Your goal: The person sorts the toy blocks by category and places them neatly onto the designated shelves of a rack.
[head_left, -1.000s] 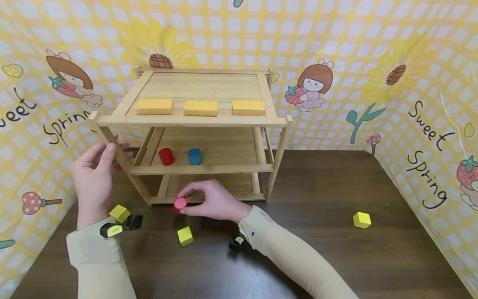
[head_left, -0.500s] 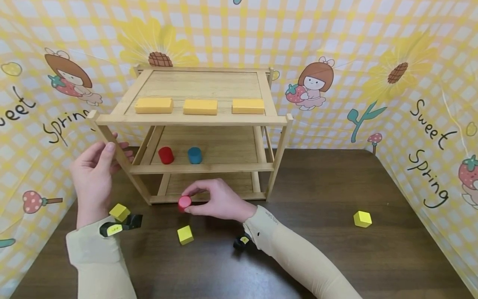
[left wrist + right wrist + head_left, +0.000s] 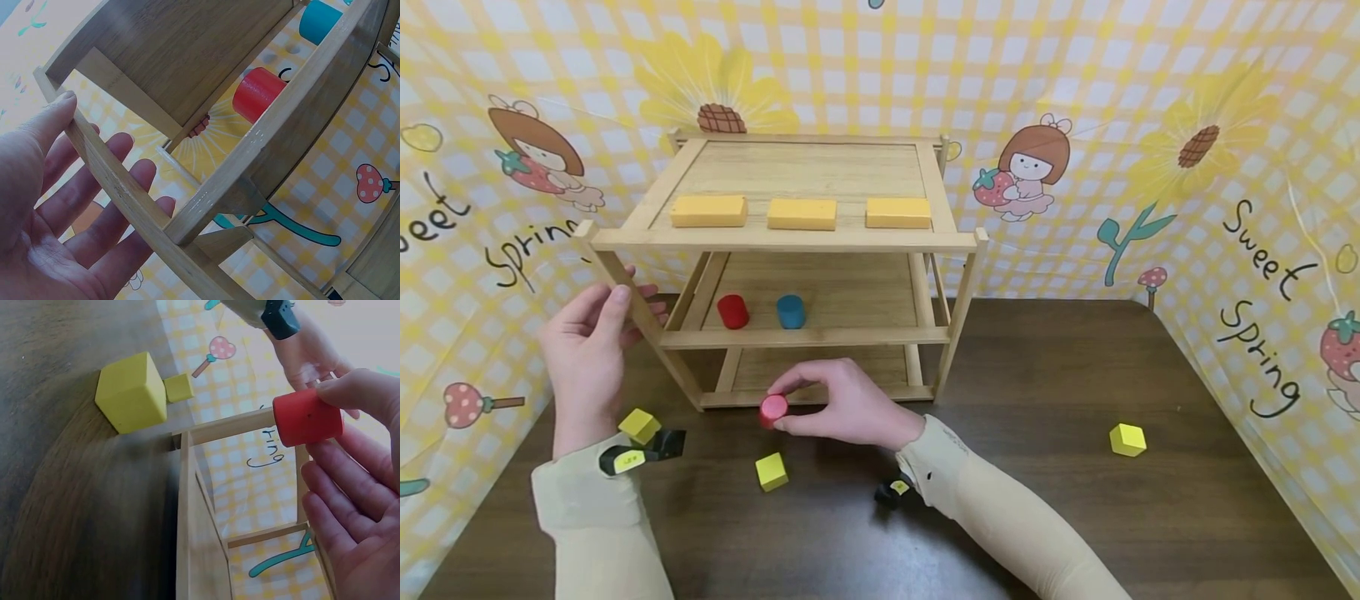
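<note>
My right hand (image 3: 850,408) pinches a red cylinder block (image 3: 773,409) between thumb and fingers, in front of the wooden shelf's (image 3: 805,337) bottom tier. In the right wrist view that red cylinder (image 3: 307,417) shows its curved side, with the lower fingers spread beneath. My left hand (image 3: 587,346) holds the shelf's front left post; in the left wrist view the thumb (image 3: 59,112) lies on the post and the fingers reach behind it. On the middle tier stand another red cylinder (image 3: 733,312) and a blue cylinder (image 3: 791,312).
Three yellow-orange rectangular blocks (image 3: 802,214) line the top tier's front. Yellow cubes lie on the dark table (image 3: 1037,500): one cube (image 3: 771,472) before the shelf, one cube (image 3: 640,426) by the left wrist, one cube (image 3: 1127,439) far right. Patterned cloth (image 3: 865,67) surrounds the table.
My right hand has shifted slightly to the right with the red cylinder in its fingers. The left hand stays at the post, and the other blocks are where they were.
</note>
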A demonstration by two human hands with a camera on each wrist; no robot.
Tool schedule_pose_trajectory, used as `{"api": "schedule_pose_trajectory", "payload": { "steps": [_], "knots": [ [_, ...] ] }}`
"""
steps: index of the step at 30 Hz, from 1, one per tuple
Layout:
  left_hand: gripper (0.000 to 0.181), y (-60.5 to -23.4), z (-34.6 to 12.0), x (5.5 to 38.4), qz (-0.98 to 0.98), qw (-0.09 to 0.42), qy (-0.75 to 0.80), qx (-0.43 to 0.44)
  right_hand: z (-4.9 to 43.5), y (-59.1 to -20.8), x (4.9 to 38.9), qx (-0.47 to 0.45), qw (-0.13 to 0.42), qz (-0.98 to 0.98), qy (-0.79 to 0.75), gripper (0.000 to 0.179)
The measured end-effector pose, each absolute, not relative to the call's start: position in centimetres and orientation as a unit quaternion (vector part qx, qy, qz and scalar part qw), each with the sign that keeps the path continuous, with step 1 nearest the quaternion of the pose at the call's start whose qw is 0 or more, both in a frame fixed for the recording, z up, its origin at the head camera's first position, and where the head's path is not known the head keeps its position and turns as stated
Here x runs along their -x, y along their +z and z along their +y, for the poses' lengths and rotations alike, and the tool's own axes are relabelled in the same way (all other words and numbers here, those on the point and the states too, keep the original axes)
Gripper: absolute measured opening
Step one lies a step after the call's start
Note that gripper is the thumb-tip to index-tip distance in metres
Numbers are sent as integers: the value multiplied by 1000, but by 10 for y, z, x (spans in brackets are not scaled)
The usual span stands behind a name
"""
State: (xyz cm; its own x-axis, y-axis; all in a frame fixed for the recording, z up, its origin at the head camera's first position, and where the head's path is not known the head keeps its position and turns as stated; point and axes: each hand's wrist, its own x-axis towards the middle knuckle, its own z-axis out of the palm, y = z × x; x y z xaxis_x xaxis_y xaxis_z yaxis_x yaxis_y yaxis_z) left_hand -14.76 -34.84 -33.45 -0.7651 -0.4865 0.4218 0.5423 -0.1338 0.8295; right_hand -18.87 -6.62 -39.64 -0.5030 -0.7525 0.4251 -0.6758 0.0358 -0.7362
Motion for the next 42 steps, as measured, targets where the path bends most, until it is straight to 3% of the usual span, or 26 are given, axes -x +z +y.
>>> {"api": "schedule_pose_trajectory", "payload": {
  "steps": [42],
  "knots": [
    [31, -337, -349, 149, -556, 349, -753, 48, -33, -358, 177, 464, -41, 694, -549, 33]
  ]
}}
